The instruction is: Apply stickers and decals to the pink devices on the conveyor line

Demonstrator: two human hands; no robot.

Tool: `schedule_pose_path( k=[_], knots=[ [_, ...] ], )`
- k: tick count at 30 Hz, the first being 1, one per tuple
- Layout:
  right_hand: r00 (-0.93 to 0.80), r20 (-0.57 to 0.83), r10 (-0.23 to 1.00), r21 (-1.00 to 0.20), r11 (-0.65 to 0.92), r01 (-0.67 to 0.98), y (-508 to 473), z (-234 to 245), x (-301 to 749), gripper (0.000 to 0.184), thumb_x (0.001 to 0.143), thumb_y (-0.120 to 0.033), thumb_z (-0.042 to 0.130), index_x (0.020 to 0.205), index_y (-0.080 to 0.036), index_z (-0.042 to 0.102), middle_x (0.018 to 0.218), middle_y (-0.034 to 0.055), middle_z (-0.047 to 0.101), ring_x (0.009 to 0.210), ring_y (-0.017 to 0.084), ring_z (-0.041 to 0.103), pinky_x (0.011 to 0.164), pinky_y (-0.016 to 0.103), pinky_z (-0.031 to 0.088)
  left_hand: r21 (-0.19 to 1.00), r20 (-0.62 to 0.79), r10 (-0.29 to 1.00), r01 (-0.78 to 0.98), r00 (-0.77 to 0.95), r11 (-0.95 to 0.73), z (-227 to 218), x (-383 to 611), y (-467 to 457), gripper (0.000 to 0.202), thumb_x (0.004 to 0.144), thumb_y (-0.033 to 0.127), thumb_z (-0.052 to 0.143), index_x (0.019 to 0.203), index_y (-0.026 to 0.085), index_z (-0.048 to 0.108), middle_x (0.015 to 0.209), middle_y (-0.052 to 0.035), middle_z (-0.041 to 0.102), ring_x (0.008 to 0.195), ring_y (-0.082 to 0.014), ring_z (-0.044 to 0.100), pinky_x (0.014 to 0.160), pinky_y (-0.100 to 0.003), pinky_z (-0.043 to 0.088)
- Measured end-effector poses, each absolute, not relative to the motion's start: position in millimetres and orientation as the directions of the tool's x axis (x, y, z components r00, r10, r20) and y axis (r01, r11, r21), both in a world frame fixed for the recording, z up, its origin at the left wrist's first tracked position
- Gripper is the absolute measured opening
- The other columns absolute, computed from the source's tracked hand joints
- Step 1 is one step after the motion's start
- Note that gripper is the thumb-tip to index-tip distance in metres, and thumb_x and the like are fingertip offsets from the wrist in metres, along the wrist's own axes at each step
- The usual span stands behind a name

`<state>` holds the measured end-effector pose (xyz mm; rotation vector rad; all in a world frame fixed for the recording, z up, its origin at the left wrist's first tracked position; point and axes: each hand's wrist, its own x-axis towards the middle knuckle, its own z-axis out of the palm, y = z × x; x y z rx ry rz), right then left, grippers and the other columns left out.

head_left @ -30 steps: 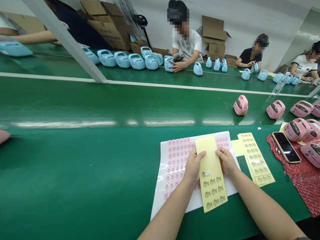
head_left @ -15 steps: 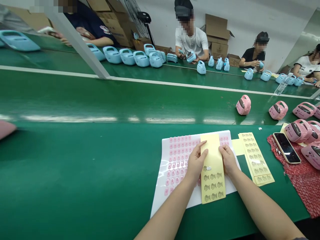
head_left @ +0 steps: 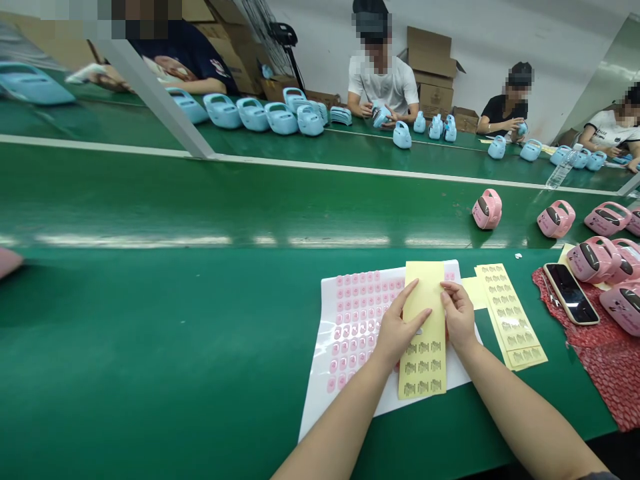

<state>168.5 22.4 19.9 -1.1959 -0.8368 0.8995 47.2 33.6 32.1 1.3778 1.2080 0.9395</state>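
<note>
One yellow sheet is pinched by the right hand; the left hand's fingers are spread, their hold unclear. One clear bottle is seen far right.

No words are legible: the dark print in rows on the yellow sheet, lower centre, and the label sheets, lower right, is too small.

Your left thumb has spread lower across the yellow label sheet, partly covering the small white piece; the sheet's bottom end has swung left.
</note>
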Motion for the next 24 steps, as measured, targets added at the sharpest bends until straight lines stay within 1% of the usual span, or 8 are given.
schedule_pose_path(
  k=[3, 7, 11, 14, 17, 19, 22, 24],
  knots=[
    [0.399, 0.006, 0.917, -0.978, 0.088, -0.188, 22, 21, 168, 0.022, 0.07, -0.036, 0.057, 0.087, -0.022, 0.057, 0.072, 0.0006, 0.058, 0.066, 0.016, 0.055, 0.061, 0.029, 0.045, 0.982, -0.118, 0.975, 0.171, 0.19, 0.085, 33, 47, 33, 0.054, 0.068, 0.035, 0.061, 0.12, 0.027, 0.048, 0.126, -0.0038, 0.051, 0.101, -0.0232, 0.057, 0.072, -0.031, 0.054],
    [0.267, -0.086, 0.96, -0.953, -0.001, -0.303, 21, 24, 167, 0.033, 0.067, -0.037, 0.061, 0.097, -0.023, 0.054, 0.072, 0.001, 0.062, 0.061, 0.017, 0.058, 0.056, 0.03, 0.047, 0.981, -0.096, 0.982, 0.184, 0.163, 0.065, 35, 47, 33, 0.056, 0.069, 0.033, 0.061, 0.122, 0.028, 0.045, 0.126, -0.0022, 0.051, 0.102, -0.0217, 0.057, 0.071, -0.028, 0.054],
    [0.185, -0.102, 0.978, -0.932, -0.029, -0.36, 20, 25, 166, 0.042, 0.064, -0.037, 0.065, 0.101, -0.023, 0.053, 0.075, 0.0014, 0.065, 0.065, 0.018, 0.061, 0.058, 0.03, 0.049, 0.983, -0.082, 0.986, 0.177, 0.145, 0.056, 37, 47, 32, 0.052, 0.072, 0.033, 0.058, 0.122, 0.028, 0.046, 0.127, -0.0021, 0.05, 0.102, -0.0226, 0.056, 0.06, -0.025, 0.055],
    [0.155, -0.082, 0.984, -0.937, -0.024, -0.348, 21, 24, 166, 0.044, 0.063, -0.036, 0.066, 0.103, -0.024, 0.053, 0.076, 0.0008, 0.066, 0.067, 0.017, 0.061, 0.061, 0.03, 0.049, 0.99, -0.089, 0.986, 0.124, 0.141, 0.071, 39, 46, 32, 0.048, 0.074, 0.033, 0.055, 0.12, 0.027, 0.048, 0.127, -0.0034, 0.05, 0.097, -0.0224, 0.059, 0.054, -0.023, 0.055],
    [0.163, -0.05, 0.985, -0.955, 0.001, -0.298, 20, 23, 165, 0.041, 0.063, -0.035, 0.065, 0.102, -0.024, 0.055, 0.074, 0.0001, 0.066, 0.066, 0.017, 0.061, 0.062, 0.031, 0.049, 0.992, -0.082, 0.985, 0.104, 0.155, 0.066, 38, 46, 32, 0.048, 0.075, 0.035, 0.054, 0.121, 0.026, 0.048, 0.123, -0.0046, 0.054, 0.09, -0.0221, 0.061, 0.054, -0.025, 0.055],
    [0.18, -0.03, 0.983, -0.959, 0.022, -0.281, 19, 23, 164, 0.039, 0.064, -0.035, 0.064, 0.101, -0.024, 0.056, 0.073, 0.0001, 0.066, 0.066, 0.017, 0.061, 0.063, 0.031, 0.049, 0.99, -0.086, 0.981, 0.128, 0.173, 0.064, 36, 46, 32, 0.053, 0.076, 0.037, 0.052, 0.127, 0.027, 0.041, 0.122, -0.0051, 0.054, 0.089, -0.0227, 0.062, 0.055, -0.026, 0.054],
    [0.205, -0.01, 0.979, -0.968, 0.042, -0.247, 18, 24, 163, 0.037, 0.066, -0.036, 0.062, 0.101, -0.024, 0.056, 0.072, 0.0008, 0.066, 0.066, 0.018, 0.061, 0.063, 0.032, 0.05, 0.981, -0.044, 0.984, 0.196, 0.172, 0.01, 29, 47, 32, 0.061, 0.077, 0.038, 0.051, 0.133, 0.029, 0.027, 0.129, -0.0056, 0.047, 0.101, -0.0244, 0.057, 0.065, -0.028, 0.053],
    [0.211, -0.005, 0.977, -0.975, 0.042, -0.218, 18, 25, 163, 0.038, 0.067, -0.037, 0.061, 0.102, -0.024, 0.056, 0.072, 0.0013, 0.065, 0.065, 0.018, 0.061, 0.062, 0.032, 0.05, 0.97, 0.002, 0.985, 0.24, 0.174, -0.044, 26, 47, 33, 0.061, 0.078, 0.038, 0.049, 0.134, 0.029, 0.026, 0.135, -0.0053, 0.04, 0.112, -0.0251, 0.048, 0.074, -0.03, 0.051]
  ],
)
